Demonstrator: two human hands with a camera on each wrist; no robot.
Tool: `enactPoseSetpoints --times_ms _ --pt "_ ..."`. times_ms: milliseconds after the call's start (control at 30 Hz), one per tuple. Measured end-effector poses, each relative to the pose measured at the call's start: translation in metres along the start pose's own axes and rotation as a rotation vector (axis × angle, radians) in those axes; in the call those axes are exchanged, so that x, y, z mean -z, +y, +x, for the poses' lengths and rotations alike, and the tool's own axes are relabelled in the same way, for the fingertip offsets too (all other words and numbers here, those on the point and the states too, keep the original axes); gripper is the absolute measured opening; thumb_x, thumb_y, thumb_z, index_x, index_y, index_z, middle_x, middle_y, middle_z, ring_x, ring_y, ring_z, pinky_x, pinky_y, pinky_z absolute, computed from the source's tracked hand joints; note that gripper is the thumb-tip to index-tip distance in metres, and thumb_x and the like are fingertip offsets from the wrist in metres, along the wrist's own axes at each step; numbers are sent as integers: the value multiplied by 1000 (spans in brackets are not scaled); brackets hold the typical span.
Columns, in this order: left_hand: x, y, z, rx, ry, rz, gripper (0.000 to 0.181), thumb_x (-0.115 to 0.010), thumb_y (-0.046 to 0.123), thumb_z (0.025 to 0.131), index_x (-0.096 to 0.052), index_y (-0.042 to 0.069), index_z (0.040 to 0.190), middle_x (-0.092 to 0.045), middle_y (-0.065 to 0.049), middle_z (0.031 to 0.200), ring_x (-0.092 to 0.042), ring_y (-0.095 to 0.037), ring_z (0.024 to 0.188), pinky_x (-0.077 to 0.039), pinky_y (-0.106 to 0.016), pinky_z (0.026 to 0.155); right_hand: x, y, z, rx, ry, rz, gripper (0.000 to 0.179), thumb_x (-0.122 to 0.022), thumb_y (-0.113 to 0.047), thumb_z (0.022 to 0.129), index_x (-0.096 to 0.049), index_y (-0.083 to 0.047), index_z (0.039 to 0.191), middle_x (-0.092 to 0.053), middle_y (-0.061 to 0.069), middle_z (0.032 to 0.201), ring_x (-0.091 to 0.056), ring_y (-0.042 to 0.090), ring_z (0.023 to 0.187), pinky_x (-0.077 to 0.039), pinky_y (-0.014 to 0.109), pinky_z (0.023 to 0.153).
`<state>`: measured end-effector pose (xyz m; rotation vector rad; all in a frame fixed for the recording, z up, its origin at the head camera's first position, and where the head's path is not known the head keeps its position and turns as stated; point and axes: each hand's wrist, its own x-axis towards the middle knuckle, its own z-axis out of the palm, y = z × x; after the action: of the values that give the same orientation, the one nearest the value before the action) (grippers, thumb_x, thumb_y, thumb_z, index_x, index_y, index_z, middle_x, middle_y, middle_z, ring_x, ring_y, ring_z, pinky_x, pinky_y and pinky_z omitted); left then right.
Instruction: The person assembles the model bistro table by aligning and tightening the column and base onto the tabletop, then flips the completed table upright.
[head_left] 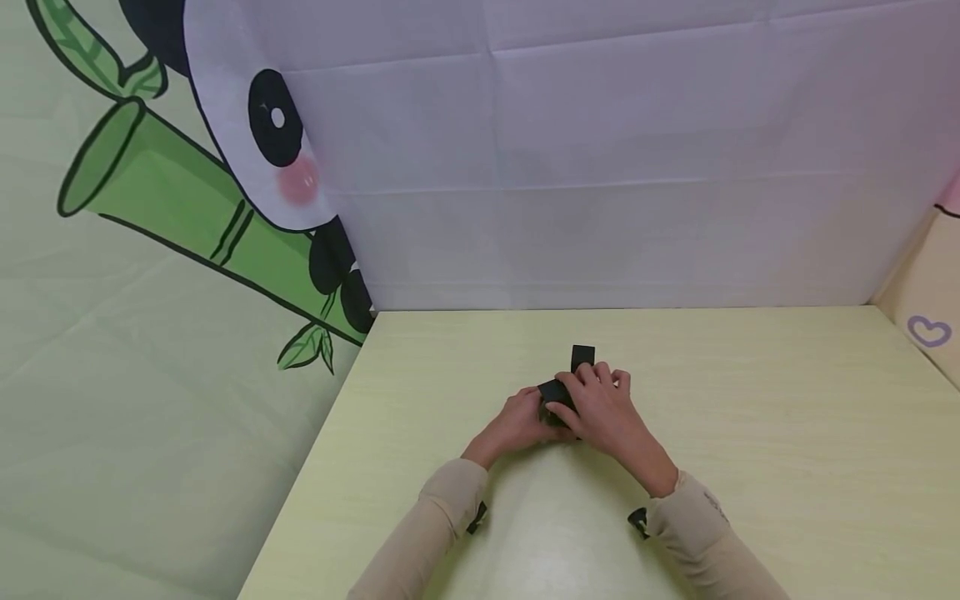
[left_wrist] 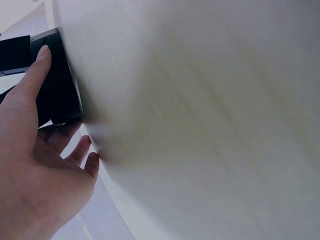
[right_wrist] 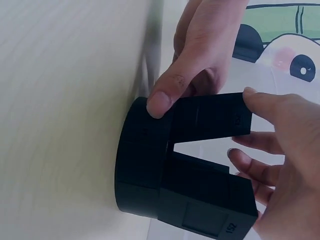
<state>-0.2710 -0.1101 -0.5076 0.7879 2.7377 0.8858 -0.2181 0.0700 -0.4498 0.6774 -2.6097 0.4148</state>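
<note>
A black base with a curved side (right_wrist: 140, 165) stands on the table, with two blocky black uprights on it. One upright (right_wrist: 210, 117) leans apart from the other (right_wrist: 210, 200), which carries the mark "152". My left hand (head_left: 521, 421) holds the base, its thumb (left_wrist: 42, 57) pressed on the side and its fingers around the far side. With thumb and fingers my right hand (head_left: 607, 412) pinches the top end of the first upright. Its other fingers lie close by the marked upright. In the head view both hands hide most of the base.
The pale wood-grain table (head_left: 750, 417) extends around the hands. A white cloth backdrop (head_left: 600, 167) stands behind it, with a panda and bamboo print (head_left: 180, 192) at the left. Small black devices (head_left: 638, 522) sit at both sleeve cuffs.
</note>
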Motion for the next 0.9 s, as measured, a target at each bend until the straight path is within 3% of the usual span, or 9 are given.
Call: enactPoseSetpoints --times_ms 367,700,900 --pt "3 4 -1 19 12 0 65 -85 47 85 -66 14 137 -68 -3 126 -60 -25 120 -50 -39 99 -6 2 -2 -1 60 31 43 -80 -35 92 -69 -4 119 -56 16 96 -47 40 96 -35 61 81" --pt "2 4 -1 23 11 1 63 -85 46 86 -66 13 137 -68 -5 125 -63 -22 115 -52 -35 95 -4 -2 -3 -46 1 -2 43 -75 -37 96 -68 -6 126 -53 16 98 -44 42 102 -34 64 84" --pt "3 5 -4 43 4 -18 71 -85 48 85 -61 17 144 -66 -3 133 -57 -27 127 -48 -41 103 3 -1 -6 -72 -44 -7 45 -69 -39 101 -68 -9 134 -53 19 108 -43 43 108 -34 65 85"
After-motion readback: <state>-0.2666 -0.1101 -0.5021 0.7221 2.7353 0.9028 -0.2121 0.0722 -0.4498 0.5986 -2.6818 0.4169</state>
